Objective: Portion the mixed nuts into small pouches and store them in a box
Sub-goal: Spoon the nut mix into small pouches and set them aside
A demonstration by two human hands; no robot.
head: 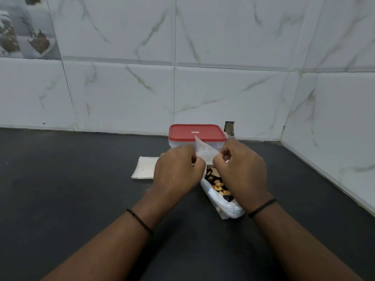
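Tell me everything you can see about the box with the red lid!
The box is a rectangular container with rounded corners, a see-through plastic body and a red lid bearing a small white label in the middle. The lid is on. It stands upright on the dark counter against the tiled wall. Both hands and a small clear pouch hide its lower front; its contents cannot be seen.

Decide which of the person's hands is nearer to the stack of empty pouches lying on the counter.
Left. The left hand sits right beside the stack of empty pouches, partly overlapping it in view. The right hand is further off, above the open bag of nuts.
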